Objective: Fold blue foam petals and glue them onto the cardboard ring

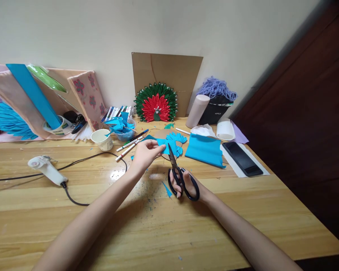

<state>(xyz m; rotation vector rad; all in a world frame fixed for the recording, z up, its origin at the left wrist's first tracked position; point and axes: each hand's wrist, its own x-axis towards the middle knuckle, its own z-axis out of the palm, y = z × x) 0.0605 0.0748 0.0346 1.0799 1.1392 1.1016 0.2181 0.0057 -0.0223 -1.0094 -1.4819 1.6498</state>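
Observation:
Between the thumb and fingers of my left hand (147, 152) is a small piece of blue crepe paper (167, 146), held up above the table. My right hand (188, 182) has its fingers through the black handles of a pair of scissors (173, 160). The scissor blades point up and away from me, at the paper's right part; whether they touch it I cannot tell. Just behind the paper, blue petal shapes (177, 137) lie partly hidden. A thin blue paper scrap (167, 189) rests on the table left of the scissors.
A folded blue crepe sheet (203, 149) and a phone (243, 159) lie to the right. On the left are a hot glue gun (47, 169) with its cord and a paper cup (102, 140). A red and green peacock craft (156, 103) leans on cardboard (169, 67) behind.

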